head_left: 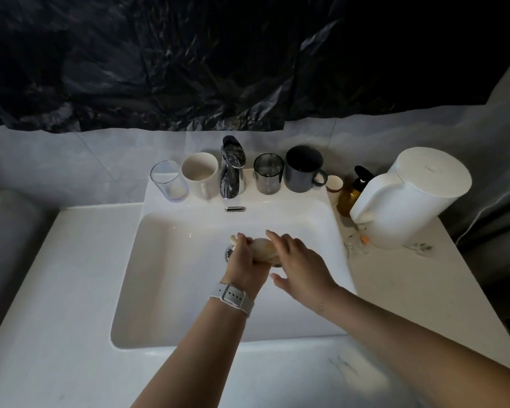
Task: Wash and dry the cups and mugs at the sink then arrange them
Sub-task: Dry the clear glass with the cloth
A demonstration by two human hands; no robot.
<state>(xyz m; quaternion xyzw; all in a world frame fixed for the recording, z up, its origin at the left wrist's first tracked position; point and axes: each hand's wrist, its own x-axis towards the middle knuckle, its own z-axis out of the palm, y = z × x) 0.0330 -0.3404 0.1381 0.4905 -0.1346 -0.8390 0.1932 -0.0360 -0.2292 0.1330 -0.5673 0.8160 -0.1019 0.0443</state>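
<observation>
Both hands meet over the middle of the white sink (165, 290), just above the drain (228, 252). The left hand (246, 260) has its fingers clenched round a pale, crumpled cloth or sponge (264, 248) (which of the two cannot be told), while the right hand (299, 266) lies over the same wad with fingers fairly straight, pressing on it rather than curling round it. A white watch strap (233, 297) sits on the left wrist. The cups and mugs stand in a row along the back ledge of the sink: left of the chrome faucet (232, 169) a clear glass (169, 180) and, touching it, a white mug (200, 175); right of the faucet a smoky grey glass (268, 173), a dark grey mug (305, 169) with its handle turned right, and a small white cup with a brown band (334, 186) partly hidden behind that handle. Further right on the surface (395, 290) stand an amber pump bottle (349, 195) and a white kettle (407, 198), which covers part of the bottle. No writing can be read on any of them. The surface is white and glossy, the wall behind is pale tile, and crinkled black plastic sheeting (189, 60) hangs above it.
</observation>
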